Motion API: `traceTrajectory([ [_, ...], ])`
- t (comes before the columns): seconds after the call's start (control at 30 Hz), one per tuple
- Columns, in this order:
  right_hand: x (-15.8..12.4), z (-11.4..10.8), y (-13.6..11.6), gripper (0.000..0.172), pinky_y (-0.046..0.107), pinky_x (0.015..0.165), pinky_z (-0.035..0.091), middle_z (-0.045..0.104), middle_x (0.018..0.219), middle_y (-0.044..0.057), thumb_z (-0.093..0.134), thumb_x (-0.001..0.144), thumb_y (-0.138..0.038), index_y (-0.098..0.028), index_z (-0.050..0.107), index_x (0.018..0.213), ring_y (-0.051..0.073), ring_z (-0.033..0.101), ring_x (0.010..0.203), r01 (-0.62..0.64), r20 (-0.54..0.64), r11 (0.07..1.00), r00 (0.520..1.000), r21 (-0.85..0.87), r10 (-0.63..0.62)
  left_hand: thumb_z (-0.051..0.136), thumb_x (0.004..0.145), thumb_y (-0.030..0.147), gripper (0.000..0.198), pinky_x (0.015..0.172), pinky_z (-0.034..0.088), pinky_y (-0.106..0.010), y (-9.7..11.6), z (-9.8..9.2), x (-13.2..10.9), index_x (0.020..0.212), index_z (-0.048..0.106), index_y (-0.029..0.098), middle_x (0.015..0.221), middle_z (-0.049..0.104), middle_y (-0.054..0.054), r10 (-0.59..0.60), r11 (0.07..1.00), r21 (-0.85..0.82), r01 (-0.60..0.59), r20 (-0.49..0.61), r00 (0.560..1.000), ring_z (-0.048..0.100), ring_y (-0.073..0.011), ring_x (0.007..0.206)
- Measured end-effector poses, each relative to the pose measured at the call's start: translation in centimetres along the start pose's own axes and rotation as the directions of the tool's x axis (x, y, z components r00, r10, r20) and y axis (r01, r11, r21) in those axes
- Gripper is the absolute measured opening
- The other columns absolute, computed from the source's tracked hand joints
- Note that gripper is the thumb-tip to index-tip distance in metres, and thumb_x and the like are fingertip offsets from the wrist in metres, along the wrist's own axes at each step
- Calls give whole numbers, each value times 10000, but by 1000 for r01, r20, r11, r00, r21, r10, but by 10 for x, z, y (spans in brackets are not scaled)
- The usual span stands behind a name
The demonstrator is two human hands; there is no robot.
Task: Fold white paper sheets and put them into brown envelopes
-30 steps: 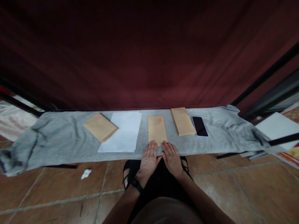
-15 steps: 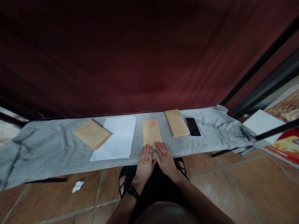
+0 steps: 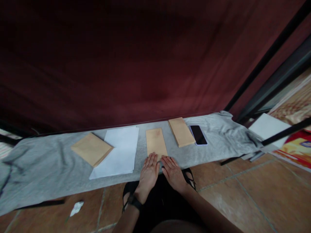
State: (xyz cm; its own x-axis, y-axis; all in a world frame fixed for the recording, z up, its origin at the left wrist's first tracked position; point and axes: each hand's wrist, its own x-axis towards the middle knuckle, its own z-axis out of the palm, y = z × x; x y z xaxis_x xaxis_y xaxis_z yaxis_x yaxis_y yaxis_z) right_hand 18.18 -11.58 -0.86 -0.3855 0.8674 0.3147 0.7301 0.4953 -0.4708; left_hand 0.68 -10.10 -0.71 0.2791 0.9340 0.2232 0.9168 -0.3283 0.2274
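A single brown paper envelope (image 3: 155,140) lies flat in front of me on the grey cloth. My left hand (image 3: 150,170) rests flat on its near left end, fingers stretched out. On the near right end lies my right hand (image 3: 172,170), also flat with fingers extended. The hands cover the envelope's near edge. To the right is a stack of brown envelopes (image 3: 181,132), with a phone (image 3: 198,134) beside it. To the left, white paper sheets (image 3: 122,152) lie partly under another pile of brown envelopes (image 3: 91,149).
The grey cloth (image 3: 48,174) covers a long narrow bench against a dark red hanging (image 3: 145,64). Black metal bars (image 3: 264,61) stand at the right, near a white board (image 3: 268,131) and a red and yellow package (image 3: 296,149). A crumpled tissue (image 3: 76,208) lies on the tiled floor.
My view has tilted slightly, so the bench appears shifted. Both hands stay flat on the envelope's near end, my left thumb now closer to its fingers. The other things remain in place.
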Motion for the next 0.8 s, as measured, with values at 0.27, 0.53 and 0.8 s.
traceTrajectory([
  [0.27,2,3,1,493,482,1187,335,506,1499,98,416,1017,-234,-178,424,1507,229,446,1399,6,-16,999,1000,-53,-6,264,1025,322,541,1220,252,-502,-5,8,57,1534,346,160,1615,335,-94,0,997,71,-11,148,989,247,-258,1510],
  [0.53,2,6,1,465,442,1191,342,530,1482,70,448,1010,-223,-181,473,1472,205,473,1377,-2,-46,993,999,-117,-3,259,1021,337,547,1226,207,-507,-4,16,104,1546,327,198,1636,299,-51,-25,994,110,10,136,990,194,-273,1525],
  [0.8,2,3,1,465,460,1165,384,522,1489,79,451,1005,-211,-185,464,1469,214,473,1377,24,-49,994,998,-109,-30,250,1018,397,604,1230,182,-508,-21,27,148,1569,260,150,1638,283,-97,-105,988,123,97,63,992,167,-287,1531],
])
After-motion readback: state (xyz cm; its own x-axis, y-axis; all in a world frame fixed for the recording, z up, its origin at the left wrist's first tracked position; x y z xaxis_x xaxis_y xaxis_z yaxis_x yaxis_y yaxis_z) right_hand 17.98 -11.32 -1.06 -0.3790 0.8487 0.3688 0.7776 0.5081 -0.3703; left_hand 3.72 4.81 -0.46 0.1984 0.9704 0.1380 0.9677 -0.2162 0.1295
